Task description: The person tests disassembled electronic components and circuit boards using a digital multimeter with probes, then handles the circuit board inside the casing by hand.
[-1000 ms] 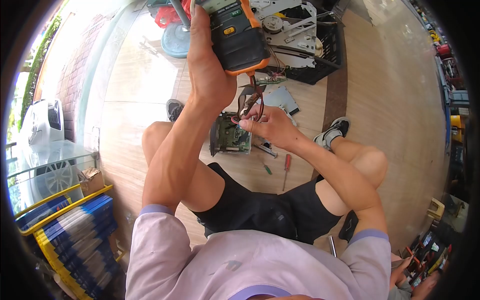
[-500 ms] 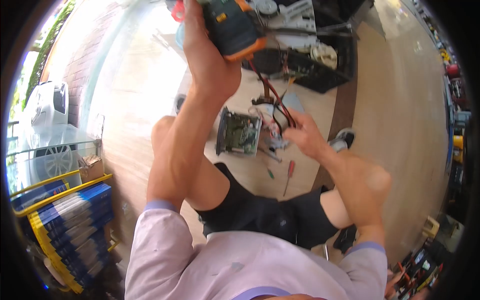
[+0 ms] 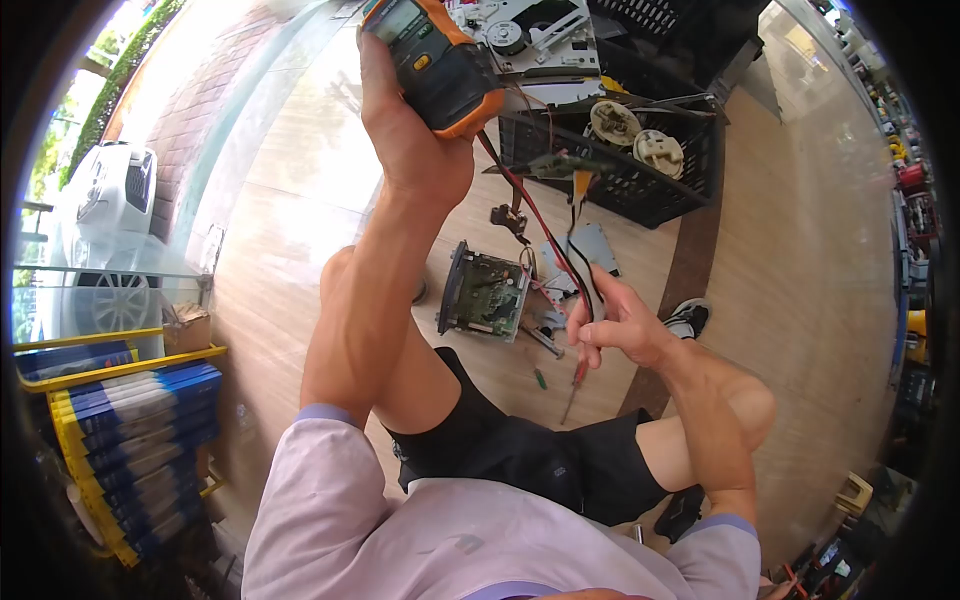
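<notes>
My left hand (image 3: 425, 155) is raised and closed around an orange-and-black multimeter (image 3: 440, 75). Red and black test leads (image 3: 525, 195) run from the meter's lower end down to my right hand (image 3: 625, 328). That hand grips the leads between thumb and fingers, with a pale strip beside them. To the left of my right hand, an opened electronic unit (image 3: 487, 295) on the floor bares its green circuit board. A flat metal plate (image 3: 595, 250) lies just beyond my right fingers. Below them are a red-handled screwdriver (image 3: 574, 390) and a small green-handled tool (image 3: 540, 379).
A black plastic crate (image 3: 640, 200) holding round pale parts stands ahead, with a metal disc mechanism (image 3: 525, 35) beside it. Stacked blue boxes (image 3: 150, 430) fill a yellow rack (image 3: 120, 375) on the left. Shelves of goods line the right edge.
The multimeter and my left hand have shifted slightly left and down in view, showing part of its screen. My right hand is lower, still holding the leads.
</notes>
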{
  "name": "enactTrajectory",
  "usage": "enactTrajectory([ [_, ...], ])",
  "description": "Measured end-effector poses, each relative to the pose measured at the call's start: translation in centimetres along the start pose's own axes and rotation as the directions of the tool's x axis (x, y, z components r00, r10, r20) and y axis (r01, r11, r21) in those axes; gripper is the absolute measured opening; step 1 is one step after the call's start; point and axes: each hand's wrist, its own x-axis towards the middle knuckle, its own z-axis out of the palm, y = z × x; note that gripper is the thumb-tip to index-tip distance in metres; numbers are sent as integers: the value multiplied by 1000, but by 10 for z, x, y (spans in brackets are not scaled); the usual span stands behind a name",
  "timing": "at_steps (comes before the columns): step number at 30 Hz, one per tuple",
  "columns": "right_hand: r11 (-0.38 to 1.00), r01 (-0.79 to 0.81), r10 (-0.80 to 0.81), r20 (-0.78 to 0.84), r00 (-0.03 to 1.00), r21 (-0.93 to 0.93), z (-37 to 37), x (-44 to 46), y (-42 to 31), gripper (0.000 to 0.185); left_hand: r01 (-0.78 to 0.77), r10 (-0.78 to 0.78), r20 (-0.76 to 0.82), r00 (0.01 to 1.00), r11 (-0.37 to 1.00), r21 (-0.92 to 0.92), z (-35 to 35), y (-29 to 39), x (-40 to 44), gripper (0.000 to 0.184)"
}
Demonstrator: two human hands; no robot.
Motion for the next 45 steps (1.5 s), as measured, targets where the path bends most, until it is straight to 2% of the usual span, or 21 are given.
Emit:
enactTrajectory([
  [4,984,-37,16,-126,992,-173,3,-1,6,94,0,59,290,955,980,-199,4,6,7,44],
  [5,970,-58,20,-158,987,-237,1,-1,7,95,-18,54,199,978,983,-182,8,9,8,43],
  [6,891,-27,-59,-174,983,-453,-8,2,18,75,-33,50,105,993,986,-161,13,14,9,43],
  [7,878,-109,33,-168,985,-466,-19,2,21,66,-43,45,7,999,990,-137,12,15,9,42],
  [8,858,-189,127,-160,979,-477,-30,2,23,57,-88,110,144,983,984,-153,0,17,15,43],
  [9,831,-266,219,-154,964,-487,-35,2,26,48,-128,135,55,989,985,-115,9,19,10,44],
  [10,846,-255,190,-182,965,-469,-33,-3,17,28,-128,133,47,990,987,-100,6,22,12,45],
  [11,819,-270,179,-222,959,-506,-37,-7,11,27,-128,132,40,990,988,-88,0,25,16,46],
  [13,758,-303,151,-296,943,-577,-54,-14,5,25,-134,170,270,948,980,-146,-8,33,20,50],
  [15,677,-273,-19,-387,922,-684,-79,-24,14,24,-149,142,-246,959,989,-11,8,31,12,54],
  [18,594,-328,-139,-496,857,-734,-118,-44,20,24,-129,130,-138,982,992,15,-39,37,33,63],
  [22,724,-302,-230,-630,742,-620,-143,-67,18,23,-272,286,-108,952,954,128,-61,58,48,47],
  [25,742,-248,-390,-701,597,-623,-138,-81,2,22,-164,229,391,892,968,-192,-81,82,54,33],
  [27,538,-435,-505,-690,519,-722,-166,-102,10,26,-335,330,-84,940,940,-58,-74,87,50,32],
  [28,462,-561,-507,-724,468,-687,-170,-109,4,27,-334,322,-172,931,942,-41,-72,93,48,33],
  [32,290,-726,-708,-651,275,-623,-224,-149,19,27,-309,289,-195,937,947,-82,-124,116,62,43],
  [36,404,-762,-698,-708,101,-507,-260,-193,22,31,-336,340,-327,882,939,71,-156,124,61,47],
  [38,444,-762,-687,-725,48,-472,-271,-207,23,33,-322,337,-262,904,942,101,-165,127,55,43],
  [40,667,-538,-591,-806,39,-515,-301,-222,28,41,-310,334,-219,917,941,135,-158,119,46,44],
  [43,747,-615,-319,-948,4,-254,-264,-213,-10,45,-230,270,-202,941,953,199,-129,103,29,49],
  [45,822,-480,-340,-940,16,-305,-262,-206,-16,48,-205,221,-115,968,969,135,-104,89,14,53],
])
